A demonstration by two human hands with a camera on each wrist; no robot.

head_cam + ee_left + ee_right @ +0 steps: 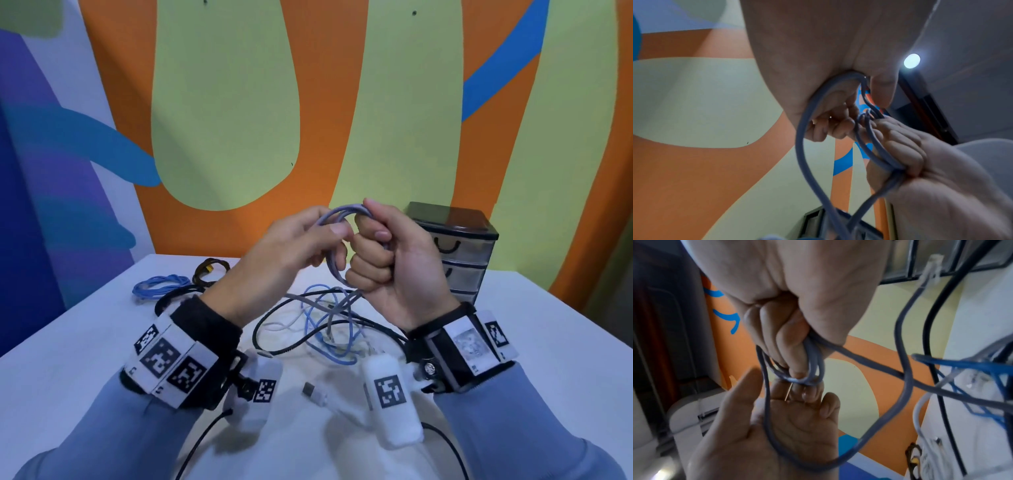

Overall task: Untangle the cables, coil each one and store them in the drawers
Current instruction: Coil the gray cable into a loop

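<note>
Both hands are raised over the white table (68, 359) with a grey cable (342, 208) between them. My right hand (371, 253) is a fist gripping several loops of the coil (813, 366). Close on its left, my left hand (329, 243) pinches a loop (798, 141) under the thumb, fingers curled behind it. The free end of the grey cable hangs into a tangle (329, 329) of blue, black and white cables below the hands. A small black-framed drawer unit (455, 246) with clear drawers, all closed, stands behind the right hand.
A coiled blue cable (161, 284) and a dark cable with a yellow plug (209, 270) lie at the back left of the table. A white USB plug (310, 390) lies near the front. A painted wall rises directly behind the table.
</note>
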